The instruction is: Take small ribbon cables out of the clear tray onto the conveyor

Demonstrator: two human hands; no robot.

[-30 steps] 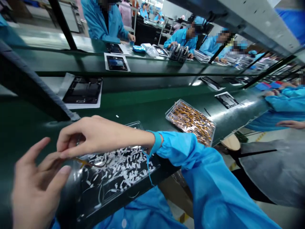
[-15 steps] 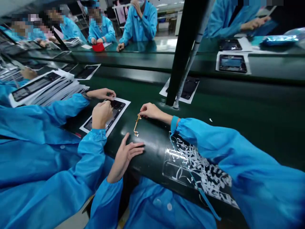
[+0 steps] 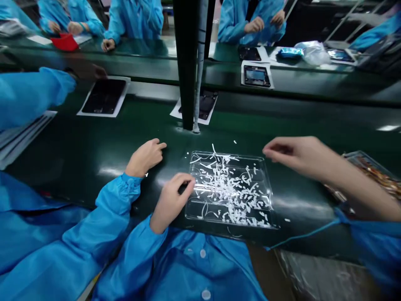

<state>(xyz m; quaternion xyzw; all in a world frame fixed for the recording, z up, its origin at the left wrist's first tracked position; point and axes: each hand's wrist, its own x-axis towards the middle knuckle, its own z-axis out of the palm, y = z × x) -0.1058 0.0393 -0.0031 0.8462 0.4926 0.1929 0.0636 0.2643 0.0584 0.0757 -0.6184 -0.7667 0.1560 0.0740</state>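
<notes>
My left hand (image 3: 173,198) is at the left edge of a clear plastic tray (image 3: 269,192), its thumb and fingers curled together; what is between them, if anything, is hidden. White paper-like strips (image 3: 232,188) lie scattered in the tray. My right hand (image 3: 291,152), slightly blurred, hovers beyond the tray's upper right corner with thumb and fingertips pinched together and nothing showing between them. Under and beyond my right forearm is a clear box (image 3: 372,167) of copper-coloured flex cables, partly covered. A blue cord (image 3: 303,236) runs from my right cuff.
A co-worker's hand (image 3: 147,159) rests on the green table left of mine; another blue sleeve (image 3: 34,96) reaches over a dark device panel (image 3: 105,96) on white paper. A dark post (image 3: 188,67) stands behind the tray, beside another panel (image 3: 205,104). People sit opposite.
The view has swung right. My right hand has moved right, away from the flex cable it was touching, which I no longer see. My left hand's spread fingers have curled at the tray.
</notes>
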